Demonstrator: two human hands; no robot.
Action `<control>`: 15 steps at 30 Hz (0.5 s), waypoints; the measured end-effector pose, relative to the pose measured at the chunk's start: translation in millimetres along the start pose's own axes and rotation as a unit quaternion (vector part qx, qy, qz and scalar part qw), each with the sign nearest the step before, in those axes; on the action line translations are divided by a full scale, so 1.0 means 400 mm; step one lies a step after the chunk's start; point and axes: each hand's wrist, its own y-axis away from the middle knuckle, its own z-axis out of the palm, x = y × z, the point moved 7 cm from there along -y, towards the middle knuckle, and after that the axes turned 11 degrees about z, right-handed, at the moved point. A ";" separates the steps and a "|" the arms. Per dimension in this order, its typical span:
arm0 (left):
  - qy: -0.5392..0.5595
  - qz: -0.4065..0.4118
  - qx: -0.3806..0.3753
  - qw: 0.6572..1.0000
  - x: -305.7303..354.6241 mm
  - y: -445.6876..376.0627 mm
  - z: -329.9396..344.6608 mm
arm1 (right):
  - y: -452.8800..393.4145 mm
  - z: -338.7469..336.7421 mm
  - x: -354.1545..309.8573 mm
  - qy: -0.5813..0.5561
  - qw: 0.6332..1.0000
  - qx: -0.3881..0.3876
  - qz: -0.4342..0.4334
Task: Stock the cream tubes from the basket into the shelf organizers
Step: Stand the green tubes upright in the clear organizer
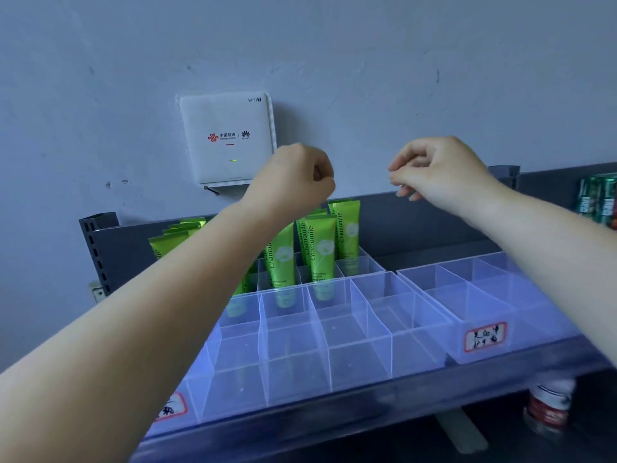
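Several green Chamomile cream tubes [320, 248] stand upright in the back compartments of a clear divided organizer [360, 342] on the grey shelf. My left hand [293, 177] hovers above those tubes, wrist bent down, fingers curled with nothing visible in them. My right hand [434, 170] is raised to the right at the same height, fingers loosely bent and apart, holding nothing. A second clear organizer [480, 305] with a red-bordered label sits to the right, and I see no tubes in it. The basket is out of view.
A white WiFi box [228, 142] hangs on the wall behind the shelf. Green packages [599, 200] stand at the far right of the shelf. A red-and-white jar [549, 407] sits on the lower shelf. The shelf's front edge [384, 406] runs below the organizers.
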 end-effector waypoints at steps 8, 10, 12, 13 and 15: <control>-0.090 0.142 -0.035 0.985 0.231 0.047 0.141 | 0.195 -0.133 0.048 0.468 0.876 0.105 -0.059; -0.099 0.186 -0.045 0.976 0.300 0.059 0.196 | 0.245 -0.155 0.081 0.558 0.823 0.087 -0.059; -0.102 0.224 -0.060 0.967 0.370 0.069 0.256 | 0.294 -0.188 0.121 0.607 0.789 0.078 -0.050; -0.102 0.241 -0.069 0.963 0.407 0.074 0.288 | 0.317 -0.207 0.144 0.627 0.774 0.075 -0.043; -0.099 0.275 -0.087 0.952 0.489 0.086 0.351 | 0.360 -0.254 0.195 0.656 0.752 0.069 -0.020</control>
